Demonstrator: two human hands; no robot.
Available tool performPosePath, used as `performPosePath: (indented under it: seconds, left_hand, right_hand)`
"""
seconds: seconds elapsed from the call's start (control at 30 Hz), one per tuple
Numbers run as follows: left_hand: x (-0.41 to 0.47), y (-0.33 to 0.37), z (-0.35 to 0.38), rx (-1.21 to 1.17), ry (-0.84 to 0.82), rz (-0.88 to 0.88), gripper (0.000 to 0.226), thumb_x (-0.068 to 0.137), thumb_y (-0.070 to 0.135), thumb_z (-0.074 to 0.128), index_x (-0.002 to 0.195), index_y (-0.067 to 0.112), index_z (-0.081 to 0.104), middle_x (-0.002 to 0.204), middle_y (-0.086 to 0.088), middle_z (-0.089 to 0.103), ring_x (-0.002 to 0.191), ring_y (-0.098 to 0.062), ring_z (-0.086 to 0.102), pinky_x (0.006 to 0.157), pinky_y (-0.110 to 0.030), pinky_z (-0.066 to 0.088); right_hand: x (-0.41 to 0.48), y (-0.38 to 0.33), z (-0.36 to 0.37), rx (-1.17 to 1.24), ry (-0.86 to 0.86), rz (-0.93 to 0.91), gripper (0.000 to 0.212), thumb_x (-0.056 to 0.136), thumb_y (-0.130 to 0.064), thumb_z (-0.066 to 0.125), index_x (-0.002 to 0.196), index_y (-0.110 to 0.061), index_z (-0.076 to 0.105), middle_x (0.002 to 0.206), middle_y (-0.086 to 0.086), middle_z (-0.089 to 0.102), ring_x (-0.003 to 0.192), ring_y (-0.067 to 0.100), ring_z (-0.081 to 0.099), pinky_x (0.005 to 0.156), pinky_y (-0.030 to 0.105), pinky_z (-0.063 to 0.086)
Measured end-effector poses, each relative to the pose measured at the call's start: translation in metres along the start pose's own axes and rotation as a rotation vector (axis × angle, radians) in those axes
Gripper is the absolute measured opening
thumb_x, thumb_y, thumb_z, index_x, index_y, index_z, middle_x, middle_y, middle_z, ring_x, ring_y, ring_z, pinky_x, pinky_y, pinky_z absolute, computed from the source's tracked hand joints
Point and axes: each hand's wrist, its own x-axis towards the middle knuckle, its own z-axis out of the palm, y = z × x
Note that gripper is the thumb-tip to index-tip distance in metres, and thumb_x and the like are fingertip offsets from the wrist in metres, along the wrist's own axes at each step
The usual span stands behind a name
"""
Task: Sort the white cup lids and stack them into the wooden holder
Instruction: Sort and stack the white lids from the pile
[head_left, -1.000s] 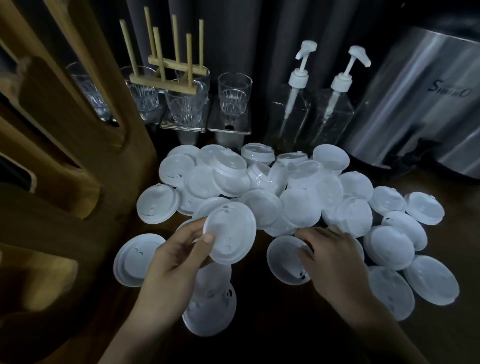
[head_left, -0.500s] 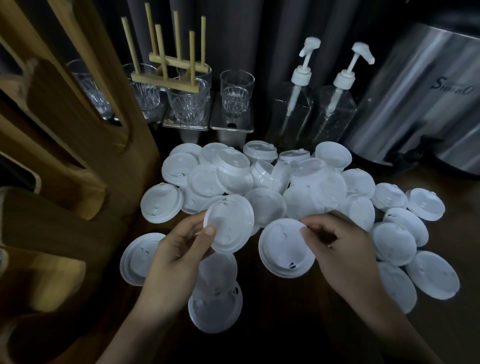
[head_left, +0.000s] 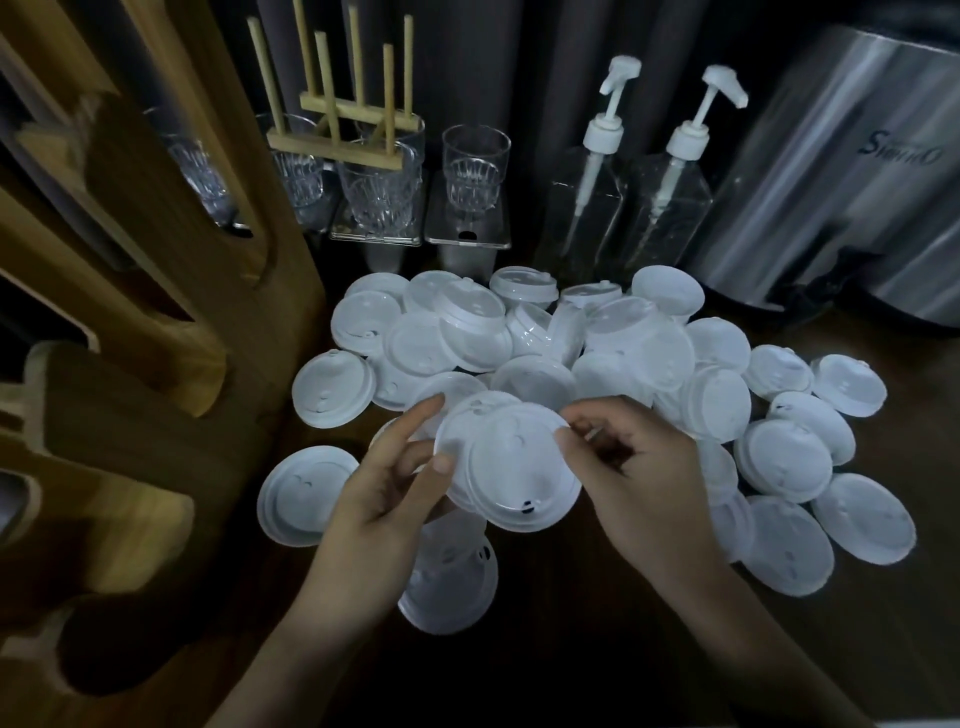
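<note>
Pairing step: L hand (head_left: 384, 499) pinches back lid (head_left: 460, 434), R hand (head_left: 641, 467) pinches front lid (head_left: 524, 467) over it. Next, prob: nest both, then to wooden holder (head_left: 171, 291) left of grip.

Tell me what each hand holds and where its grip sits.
The left hand pinches the rear white lid at its left rim; the right hand pinches the front white lid, overlapping it, at its upper right rim.
</note>
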Motion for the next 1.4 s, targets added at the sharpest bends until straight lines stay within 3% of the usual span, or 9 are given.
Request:
performPosePath:
  seconds: [0.07, 0.2, 0.4, 0.5, 0.63, 0.77, 1.03, 1.23, 1.4]
  left_hand:
    - [-0.003, -0.001, 0.0, 0.025, 0.001, 0.007, 0.045, 0.094, 0.026, 0.058, 0.137, 0.038, 0.06, 0.103, -0.006, 0.075, 0.107, -0.005, 0.071, 0.09, -0.021, 0.059]
    - [-0.004, 0.003, -0.002, -0.026, 0.0, -0.006, 0.035, 0.1, 0.015, 0.055, 0.128, 0.034, 0.066, 0.116, 0.02, 0.077, 0.112, 0.004, 0.07, 0.083, -0.012, 0.056]
    - [0.0, 0.004, -0.002, 0.028, -0.053, 0.005, 0.04, 0.094, 0.016, 0.064, 0.133, 0.022, 0.064, 0.114, -0.002, 0.08, 0.113, -0.013, 0.073, 0.097, -0.027, 0.059]
    - [0.005, 0.0, -0.002, 0.087, -0.034, -0.003, 0.038, 0.097, 0.004, 0.065, 0.13, 0.021, 0.066, 0.108, -0.004, 0.081, 0.109, -0.018, 0.075, 0.094, -0.036, 0.062]
    - [0.008, -0.005, -0.003, 0.094, 0.083, -0.01, 0.04, 0.097, -0.005, 0.064, 0.124, 0.024, 0.066, 0.104, 0.002, 0.081, 0.1, -0.014, 0.077, 0.076, -0.023, 0.062]
    - [0.01, -0.01, -0.004, 0.158, 0.122, 0.047, 0.047, 0.095, -0.005, 0.067, 0.126, 0.031, 0.063, 0.115, 0.013, 0.077, 0.111, -0.005, 0.072, 0.087, -0.023, 0.06]
    - [0.006, -0.015, 0.002, 0.086, 0.051, 0.034, 0.048, 0.092, -0.001, 0.071, 0.13, 0.026, 0.063, 0.126, 0.001, 0.074, 0.12, -0.014, 0.07, 0.096, -0.026, 0.057]
    - [0.004, -0.004, 0.008, -0.025, 0.031, 0.017, 0.036, 0.093, 0.03, 0.055, 0.124, 0.022, 0.072, 0.115, 0.009, 0.079, 0.113, -0.007, 0.073, 0.092, -0.02, 0.057]
    - [0.006, -0.002, 0.007, -0.002, 0.018, 0.013, 0.031, 0.104, 0.015, 0.049, 0.121, 0.024, 0.073, 0.117, 0.012, 0.078, 0.115, -0.003, 0.07, 0.086, -0.016, 0.056]
  right_hand:
    - [0.002, -0.002, 0.007, -0.026, -0.009, -0.053, 0.016, 0.088, -0.008, 0.079, 0.093, -0.023, 0.076, 0.083, -0.011, 0.071, 0.075, 0.013, 0.068, 0.069, 0.022, 0.053]
    - [0.012, -0.008, 0.014, -0.109, -0.005, -0.212, 0.012, 0.09, -0.011, 0.075, 0.099, -0.018, 0.08, 0.087, -0.011, 0.068, 0.078, 0.007, 0.065, 0.073, 0.011, 0.046]
    - [0.023, -0.015, 0.026, -0.152, -0.115, -0.419, 0.018, 0.091, -0.015, 0.074, 0.106, -0.018, 0.084, 0.097, -0.006, 0.064, 0.09, 0.005, 0.064, 0.081, 0.013, 0.048]
    - [0.027, -0.016, 0.028, -0.112, -0.114, -0.363, 0.026, 0.088, -0.023, 0.078, 0.114, -0.02, 0.079, 0.106, -0.005, 0.059, 0.095, 0.005, 0.062, 0.085, 0.013, 0.048]
    - [0.019, -0.013, 0.024, 0.055, -0.097, -0.152, 0.042, 0.081, -0.037, 0.081, 0.12, -0.032, 0.066, 0.119, -0.011, 0.058, 0.108, 0.011, 0.064, 0.087, 0.018, 0.052]
    - [0.005, -0.007, 0.026, 0.129, -0.076, 0.02, 0.033, 0.08, -0.027, 0.088, 0.098, -0.026, 0.06, 0.096, -0.01, 0.067, 0.089, 0.009, 0.066, 0.075, 0.011, 0.048]
    - [0.009, 0.002, 0.031, 0.122, -0.034, -0.057, 0.016, 0.088, -0.018, 0.079, 0.086, -0.022, 0.064, 0.085, -0.008, 0.066, 0.084, 0.015, 0.067, 0.076, 0.012, 0.047]
    - [0.02, 0.002, 0.031, 0.085, -0.037, -0.18, 0.008, 0.088, -0.015, 0.074, 0.094, -0.019, 0.078, 0.096, -0.011, 0.066, 0.09, 0.01, 0.068, 0.078, 0.011, 0.048]
    - [0.027, -0.002, 0.031, 0.077, -0.071, -0.242, 0.014, 0.089, -0.013, 0.074, 0.098, -0.018, 0.083, 0.1, -0.008, 0.067, 0.092, 0.009, 0.068, 0.078, 0.012, 0.049]
